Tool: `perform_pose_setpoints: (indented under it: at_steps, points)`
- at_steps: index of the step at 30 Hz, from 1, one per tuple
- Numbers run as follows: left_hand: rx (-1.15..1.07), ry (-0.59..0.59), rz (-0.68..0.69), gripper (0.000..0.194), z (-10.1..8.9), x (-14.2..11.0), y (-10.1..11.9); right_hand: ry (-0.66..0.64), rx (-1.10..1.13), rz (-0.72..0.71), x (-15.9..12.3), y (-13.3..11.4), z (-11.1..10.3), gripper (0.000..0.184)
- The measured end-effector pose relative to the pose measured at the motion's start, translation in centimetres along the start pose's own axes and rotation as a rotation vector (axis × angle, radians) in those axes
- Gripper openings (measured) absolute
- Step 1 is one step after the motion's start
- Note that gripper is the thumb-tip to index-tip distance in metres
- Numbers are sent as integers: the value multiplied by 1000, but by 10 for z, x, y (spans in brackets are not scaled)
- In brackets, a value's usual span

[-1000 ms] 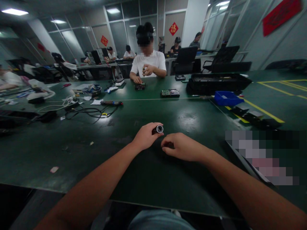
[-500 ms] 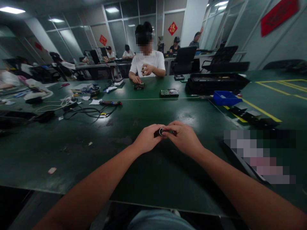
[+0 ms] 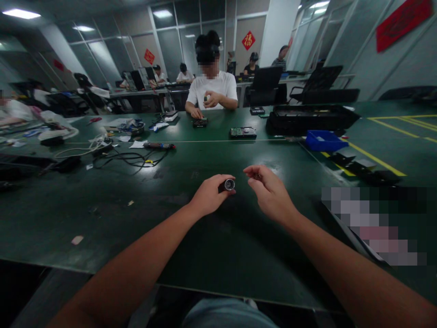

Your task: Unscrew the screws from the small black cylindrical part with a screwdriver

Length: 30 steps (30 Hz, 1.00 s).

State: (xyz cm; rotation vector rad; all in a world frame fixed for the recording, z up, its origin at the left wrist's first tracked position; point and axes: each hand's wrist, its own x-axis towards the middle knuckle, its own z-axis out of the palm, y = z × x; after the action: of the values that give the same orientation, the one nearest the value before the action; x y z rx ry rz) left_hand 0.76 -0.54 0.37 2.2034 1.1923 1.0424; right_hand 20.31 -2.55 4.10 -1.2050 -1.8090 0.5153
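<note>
Dark cylinder [image 3: 228,185] with a pale metal rim, pinched between thumb and fingers of the left hand [image 3: 209,196], held above the green table [image 3: 136,223], open end toward the camera. Change: half a second ago the right hand [image 3: 275,196] was at that rim; now it's off to the right, just beside, not touching. So contact at the open end has broken off, rim's exposed, and the left hand alone carries the piece. Right fingers curl inward; can't tell whether they pinch something small. Inside of cylinder too small to read. Beyond: black cable [image 3: 128,159], circuit-board device [image 3: 243,132], blue bin [image 3: 326,141], all well apart from both hands.
</note>
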Motion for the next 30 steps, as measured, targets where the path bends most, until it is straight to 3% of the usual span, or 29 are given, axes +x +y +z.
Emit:
perform_pose_setpoints:
  at_steps: [5,8,11,14,17,23,30]
  points:
    - [7,60,-71,39,-1,2,-10,12,-88,-113,3,-1,-4,32]
    - [2,93,-100,47,-1,3,-15,-18,-153,-57,1,-6,-7,33]
    - [-12,99,-141,52,1,4,-20,22,-83,-8,-3,-8,-7,33]
    - [-50,100,-187,58,4,5,-25,118,42,-56,-7,-5,-5,33]
    - [-61,85,-199,61,4,5,-26,121,116,-82,-9,-2,-3,31]
    - [-106,48,-166,58,3,3,-16,14,-14,-80,-7,-4,-1,27]
    - [-156,62,-166,33,4,3,-18,80,-27,-37,-6,-3,-1,29]
